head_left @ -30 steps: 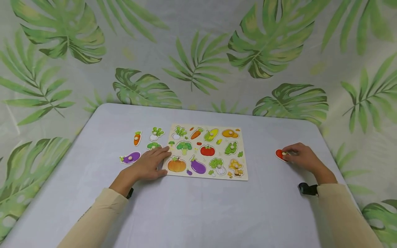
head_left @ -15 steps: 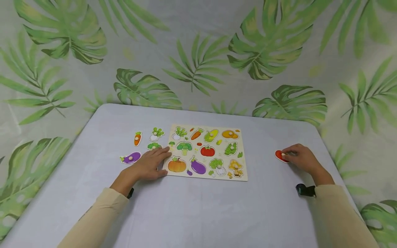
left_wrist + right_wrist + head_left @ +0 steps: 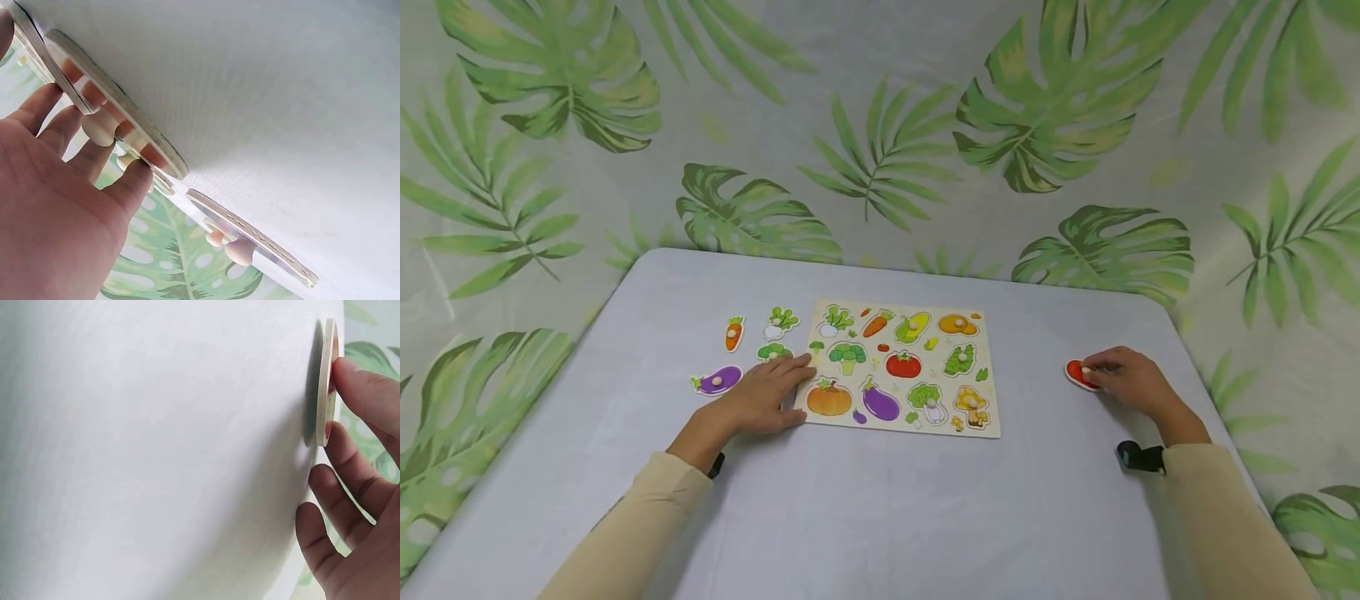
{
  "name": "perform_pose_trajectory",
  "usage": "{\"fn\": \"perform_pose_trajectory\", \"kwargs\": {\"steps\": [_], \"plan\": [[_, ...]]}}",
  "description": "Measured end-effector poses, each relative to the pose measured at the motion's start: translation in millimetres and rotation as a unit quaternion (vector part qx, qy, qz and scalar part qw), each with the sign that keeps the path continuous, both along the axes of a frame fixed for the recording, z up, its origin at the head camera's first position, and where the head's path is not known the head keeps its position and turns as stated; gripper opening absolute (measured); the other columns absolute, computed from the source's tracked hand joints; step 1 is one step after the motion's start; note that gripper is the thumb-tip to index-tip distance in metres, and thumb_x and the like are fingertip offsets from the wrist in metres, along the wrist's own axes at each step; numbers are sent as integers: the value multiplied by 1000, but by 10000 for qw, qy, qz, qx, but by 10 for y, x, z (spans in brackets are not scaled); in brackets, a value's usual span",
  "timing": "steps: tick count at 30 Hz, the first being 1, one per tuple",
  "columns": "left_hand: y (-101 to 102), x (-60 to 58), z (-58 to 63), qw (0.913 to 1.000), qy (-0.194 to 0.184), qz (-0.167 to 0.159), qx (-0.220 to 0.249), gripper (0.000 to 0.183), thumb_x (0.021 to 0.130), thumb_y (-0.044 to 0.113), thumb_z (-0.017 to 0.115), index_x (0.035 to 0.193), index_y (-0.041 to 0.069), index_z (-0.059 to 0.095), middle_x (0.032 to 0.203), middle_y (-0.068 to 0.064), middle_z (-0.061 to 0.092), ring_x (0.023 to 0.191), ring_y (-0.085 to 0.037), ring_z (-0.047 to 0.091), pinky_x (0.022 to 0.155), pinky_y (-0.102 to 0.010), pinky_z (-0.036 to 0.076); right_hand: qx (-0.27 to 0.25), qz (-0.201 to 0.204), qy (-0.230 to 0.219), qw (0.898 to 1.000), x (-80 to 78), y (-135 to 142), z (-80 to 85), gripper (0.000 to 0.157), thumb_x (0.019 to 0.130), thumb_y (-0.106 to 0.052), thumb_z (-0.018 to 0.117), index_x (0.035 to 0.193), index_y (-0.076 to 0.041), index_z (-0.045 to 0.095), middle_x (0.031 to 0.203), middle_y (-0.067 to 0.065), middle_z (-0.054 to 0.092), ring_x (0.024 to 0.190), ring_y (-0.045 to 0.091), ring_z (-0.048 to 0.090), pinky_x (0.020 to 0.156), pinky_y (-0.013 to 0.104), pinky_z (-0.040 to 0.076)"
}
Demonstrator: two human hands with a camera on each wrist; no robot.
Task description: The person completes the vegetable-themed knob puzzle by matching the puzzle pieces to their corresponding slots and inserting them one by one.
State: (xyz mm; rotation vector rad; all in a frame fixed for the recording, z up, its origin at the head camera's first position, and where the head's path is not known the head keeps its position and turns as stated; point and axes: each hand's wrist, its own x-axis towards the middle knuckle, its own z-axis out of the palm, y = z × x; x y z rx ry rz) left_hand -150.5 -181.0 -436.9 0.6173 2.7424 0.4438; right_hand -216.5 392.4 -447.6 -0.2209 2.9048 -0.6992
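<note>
My left hand (image 3: 756, 402) rests with spread fingers at the left edge of a wooden vegetable puzzle board (image 3: 891, 417). In the left wrist view, an orange-patterned knobbed piece (image 3: 153, 154) lies under that hand, hidden from the head view. At the right side of the table, my right hand (image 3: 1133, 385) pinches a red tomato puzzle piece (image 3: 1077, 375) between thumb and fingers near its knob. The right wrist view shows this piece (image 3: 324, 387) edge-on, close over the white cloth, with the other fingers curved below it.
Left of the board lie a carrot piece (image 3: 733, 333), a white radish piece (image 3: 780, 322), a broccoli piece (image 3: 774, 352) partly behind the left hand, and an eggplant piece (image 3: 718, 381). Knobbed corn (image 3: 912, 327) and mushroom (image 3: 972, 407) pieces sit in the board. A leaf-patterned curtain (image 3: 880, 242) hangs behind.
My right forearm has shifted slightly to the left. The tomato piece, my left hand and the board stay in about the same place.
</note>
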Motion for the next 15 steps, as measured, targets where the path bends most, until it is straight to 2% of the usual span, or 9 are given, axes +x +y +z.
{"fn": "perform_pose_trajectory", "kwargs": {"steps": [6, 15], "plan": [[-3, -3, 3, 10000, 43, 3, 18, 68, 90, 32, 67, 151, 12, 41, 164, -9, 30, 152, -37, 25, 122, -60, 22, -166, 28, -10, 9999, -8, -170, 93, 35, 98, -31, 61, 119, -3, 68, 125, 23, 60, 117, 42, 53, 93, 60, 47], [-8, -1, 3, 10000, -10, 13, 68, 69, 90, 32, 67, 151, 12, 42, 164, -10, 30, 152, -38, 25, 122, -61, 21, -256, 500, 231, 9982, -48, -518, 237, 23, 95, -21, 66, 112, -6, 72, 118, 18, 63, 116, 38, 55, 93, 60, 48]]}}
